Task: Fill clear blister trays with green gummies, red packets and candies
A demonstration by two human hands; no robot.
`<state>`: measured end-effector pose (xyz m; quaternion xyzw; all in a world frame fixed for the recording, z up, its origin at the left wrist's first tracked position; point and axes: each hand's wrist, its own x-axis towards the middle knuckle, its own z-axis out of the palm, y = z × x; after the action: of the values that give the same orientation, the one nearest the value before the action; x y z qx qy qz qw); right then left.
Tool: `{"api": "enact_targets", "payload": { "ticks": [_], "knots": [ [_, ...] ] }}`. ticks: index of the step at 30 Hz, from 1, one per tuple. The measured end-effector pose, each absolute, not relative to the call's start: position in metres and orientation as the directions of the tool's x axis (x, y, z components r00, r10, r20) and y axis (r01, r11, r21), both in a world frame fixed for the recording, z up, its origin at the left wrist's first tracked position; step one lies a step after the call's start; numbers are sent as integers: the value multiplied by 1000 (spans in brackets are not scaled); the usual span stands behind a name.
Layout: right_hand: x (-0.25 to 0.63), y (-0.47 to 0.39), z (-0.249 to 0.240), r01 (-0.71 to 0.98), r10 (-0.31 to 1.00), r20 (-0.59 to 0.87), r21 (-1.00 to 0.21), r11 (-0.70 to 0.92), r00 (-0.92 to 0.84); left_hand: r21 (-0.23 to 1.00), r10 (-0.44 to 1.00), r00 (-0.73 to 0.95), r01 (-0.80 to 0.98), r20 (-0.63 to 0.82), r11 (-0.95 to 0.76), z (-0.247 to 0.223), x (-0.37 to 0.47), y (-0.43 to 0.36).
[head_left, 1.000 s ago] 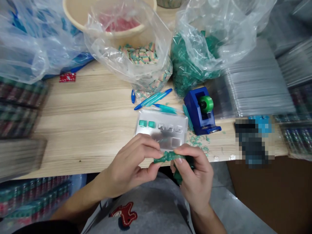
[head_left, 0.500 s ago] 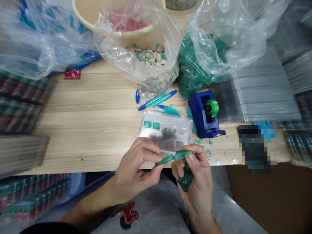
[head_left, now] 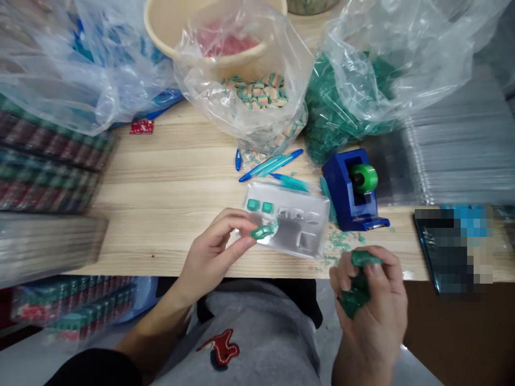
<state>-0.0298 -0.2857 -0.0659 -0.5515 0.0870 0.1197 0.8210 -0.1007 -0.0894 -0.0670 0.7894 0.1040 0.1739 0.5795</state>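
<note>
My left hand pinches a small glossy green translucent piece between thumb and fingertips, over the front left part of a clear plastic tray. Off to the right of the tray, my right hand is closed around a bunch of similar green pieces, partly hidden by the fingers. Two green squares sit in the left compartments of the tray's back row. Other compartments show as bare recesses, and my left hand covers the tray's front left corner.
Blue cutter-like tools and a blue tape dispenser lie beyond the tray. Green scraps litter its right side. Bags of striped pieces and green pieces stand behind. Clear lids are stacked right; a phone lies near the edge.
The stretched green piece between my hands has come apart. My right hand has drawn away to the right with the bunch, while my left has moved its piece over the tray. The view has shifted.
</note>
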Motion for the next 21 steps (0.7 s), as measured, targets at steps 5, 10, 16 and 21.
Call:
{"api": "enact_targets", "payload": {
  "ticks": [5,10,16,21],
  "knots": [
    [-35,-292,-75,-373,179,-333,-879,298,926,940,350,927,-5,132,-342,-75,-99,-85],
    [-36,-294,-79,-393,200,-349,-880,266,916,777,136,964,-96,229,-622,-73,-92,-82],
    [-36,-293,-79,-387,204,-341,-883,267,918,555,13,937,-197,350,-808,-79,-68,-76],
    [-38,-294,-83,-374,221,-326,-897,234,919,541,-130,950,-271,285,-796,-89,-49,-70]
  ]
}}
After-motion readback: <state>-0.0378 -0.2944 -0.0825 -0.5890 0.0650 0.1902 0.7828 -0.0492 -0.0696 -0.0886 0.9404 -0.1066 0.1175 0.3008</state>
